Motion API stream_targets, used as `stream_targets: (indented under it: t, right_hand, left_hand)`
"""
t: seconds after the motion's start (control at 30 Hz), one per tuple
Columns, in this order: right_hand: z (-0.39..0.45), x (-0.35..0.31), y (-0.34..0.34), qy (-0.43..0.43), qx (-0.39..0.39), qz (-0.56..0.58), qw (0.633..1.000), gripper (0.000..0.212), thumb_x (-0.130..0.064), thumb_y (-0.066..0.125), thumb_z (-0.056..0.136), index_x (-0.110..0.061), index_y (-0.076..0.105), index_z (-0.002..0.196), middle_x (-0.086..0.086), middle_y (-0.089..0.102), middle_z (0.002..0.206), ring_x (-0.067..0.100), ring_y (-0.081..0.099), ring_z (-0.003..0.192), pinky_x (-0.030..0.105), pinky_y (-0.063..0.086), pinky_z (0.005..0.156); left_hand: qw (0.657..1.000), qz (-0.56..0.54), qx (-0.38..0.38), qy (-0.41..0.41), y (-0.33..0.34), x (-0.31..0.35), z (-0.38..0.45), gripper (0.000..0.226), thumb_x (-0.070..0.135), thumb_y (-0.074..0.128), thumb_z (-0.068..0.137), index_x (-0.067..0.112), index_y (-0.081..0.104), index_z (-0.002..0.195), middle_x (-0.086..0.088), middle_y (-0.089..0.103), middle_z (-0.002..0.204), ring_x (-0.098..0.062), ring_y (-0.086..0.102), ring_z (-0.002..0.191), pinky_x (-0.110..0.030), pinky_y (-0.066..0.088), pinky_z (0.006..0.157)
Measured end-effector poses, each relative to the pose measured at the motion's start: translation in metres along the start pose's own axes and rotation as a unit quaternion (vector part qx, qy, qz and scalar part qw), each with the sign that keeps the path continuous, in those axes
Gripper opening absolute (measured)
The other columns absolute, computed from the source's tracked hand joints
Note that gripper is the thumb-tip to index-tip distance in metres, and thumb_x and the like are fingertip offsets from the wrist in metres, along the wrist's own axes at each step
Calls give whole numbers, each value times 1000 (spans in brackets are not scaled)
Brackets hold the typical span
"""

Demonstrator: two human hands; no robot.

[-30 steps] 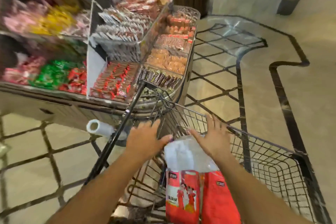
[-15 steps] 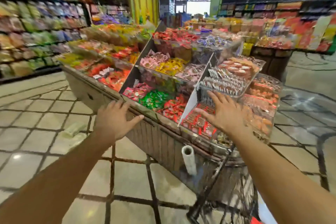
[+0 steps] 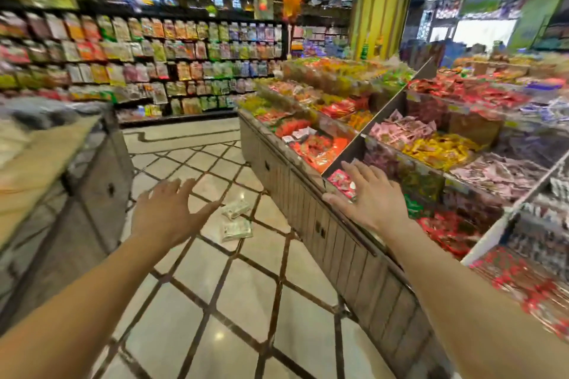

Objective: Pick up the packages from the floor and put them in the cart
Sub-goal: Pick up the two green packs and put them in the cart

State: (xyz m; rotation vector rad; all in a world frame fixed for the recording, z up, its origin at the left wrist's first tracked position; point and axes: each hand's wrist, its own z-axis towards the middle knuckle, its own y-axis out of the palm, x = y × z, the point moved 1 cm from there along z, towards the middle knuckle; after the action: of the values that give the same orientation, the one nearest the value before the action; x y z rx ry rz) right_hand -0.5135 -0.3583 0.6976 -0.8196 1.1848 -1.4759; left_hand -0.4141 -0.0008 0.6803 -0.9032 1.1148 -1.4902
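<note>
Fingers spread, both hands empty: left hand, right hand; packages on floor between.

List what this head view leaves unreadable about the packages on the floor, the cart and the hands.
- Packages, head view: two pale ones show; print too small and blurred to read.
- Cart: outside the frame.
- Left hand and right hand: backs face the camera, palms hidden; both look empty.
- Candy bins: motion blur smears the labels.

Open tiled floor runs toward 12 o'clock between two obstacles — a candy display stand at 3 o'clock, a wooden counter at 9 o'clock.
</note>
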Motion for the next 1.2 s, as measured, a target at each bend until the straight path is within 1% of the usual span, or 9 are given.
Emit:
stream_targets:
  t: [0.17,0.3,0.43,0.57,0.7,0.87,1.0,1.13,1.2]
  right_hand:
    - [93,-38,52,-54,-9,28,998,109,-97,14,75,-37,17,166,-1,21,175,31,21,160,60,28,124]
    - [177,-52,90,-66,-27,39,997,127,-105,-5,61,-37,18,166,-2,19,175,31,20,160,62,29,123]
    - [261,-60,112,-79,-28,27,996,120,-100,0,67,-35,16,167,-1,18,175,32,20,160,59,30,121]
    - [333,-77,130,-94,-33,31,995,127,-102,-7,60,-36,16,167,1,21,174,32,21,159,59,29,122]
    - [405,-102,158,-104,-40,47,993,111,-98,12,73,-36,17,166,1,20,174,30,18,160,62,28,123]
    - [495,-140,198,-115,-40,47,991,104,-95,23,80,-37,15,167,0,21,174,29,20,159,59,34,120]
    - [571,-168,225,-120,-38,41,991,108,-93,15,76,-34,18,167,2,25,173,28,22,159,57,36,120]
    - [643,-194,248,-117,-35,22,992,89,-81,35,93,-31,23,166,-1,33,170,26,29,157,49,44,113]
    - [675,-206,262,-117,-37,33,992,97,-85,25,85,-30,29,164,-1,41,166,26,36,153,48,47,111]
  left_hand:
    - [999,0,-2,-32,38,-33,70,99,91,19,85,28,36,159,-2,46,160,-26,42,147,-55,38,115]
    - [999,8,3,-33,63,-43,138,102,92,17,84,26,37,159,-2,49,158,-26,44,145,-53,38,117]
    - [999,-1,5,-51,84,-48,210,99,91,19,86,27,34,161,-4,46,160,-26,41,148,-51,35,119]
    - [999,18,10,-44,99,-57,274,102,93,14,84,28,35,160,-3,46,161,-26,40,148,-53,36,118]
    - [999,10,20,-48,117,-68,345,104,94,12,82,29,36,159,-3,46,161,-26,40,149,-54,35,118]
    - [999,11,25,-43,158,-87,435,102,92,13,82,28,39,158,-4,47,160,-29,40,148,-52,35,118]
    - [999,2,13,-41,191,-109,517,100,88,16,84,24,43,156,-4,54,153,-29,50,140,-52,43,111]
    - [999,-12,14,-35,209,-125,600,96,81,20,84,22,45,155,-5,56,151,-30,53,137,-49,43,107]
    - [999,-11,15,-27,218,-130,637,92,80,24,86,21,48,153,-6,60,145,-30,56,132,-49,45,103]
